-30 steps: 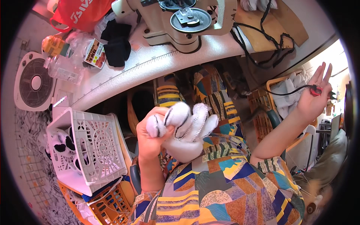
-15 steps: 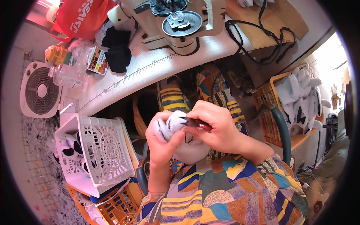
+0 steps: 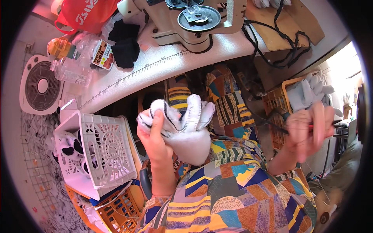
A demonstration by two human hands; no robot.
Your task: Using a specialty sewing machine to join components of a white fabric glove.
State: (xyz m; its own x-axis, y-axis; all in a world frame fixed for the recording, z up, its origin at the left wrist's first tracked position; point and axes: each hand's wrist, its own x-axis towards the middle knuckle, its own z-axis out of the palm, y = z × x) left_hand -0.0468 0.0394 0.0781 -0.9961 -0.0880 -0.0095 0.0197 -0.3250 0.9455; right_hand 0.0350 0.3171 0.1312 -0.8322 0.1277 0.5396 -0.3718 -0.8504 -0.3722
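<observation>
A fluffy white glove [image 3: 190, 147] with dark-edged seams along its fingers is gripped in my left hand [image 3: 158, 141], thumb on top, in front of my lap. Its fingers point up and away from me, and the palm part hangs toward my patterned clothing. Well off to the right, my right hand [image 3: 305, 132] is blurred by motion. It is closed on a slim dark pointed tool [image 3: 337, 121] with a red part; the exact kind is not clear. A thin thread [image 3: 237, 122] seems to stretch from the glove toward my right hand.
Ahead, a sewing machine [image 3: 186, 37] with round metal discs stands on the white table [image 3: 155, 70]. A white basket [image 3: 116, 151] of gloves is at left, a yellow basket [image 3: 289, 87] of gloves at right. A fan [image 3: 42, 85] and black cord [image 3: 278, 58] are farther out.
My right hand has swung away from the glove to the right, taking the dark and red tool along. The glove, bunched up before, now shows its fingers spread in my left hand.
</observation>
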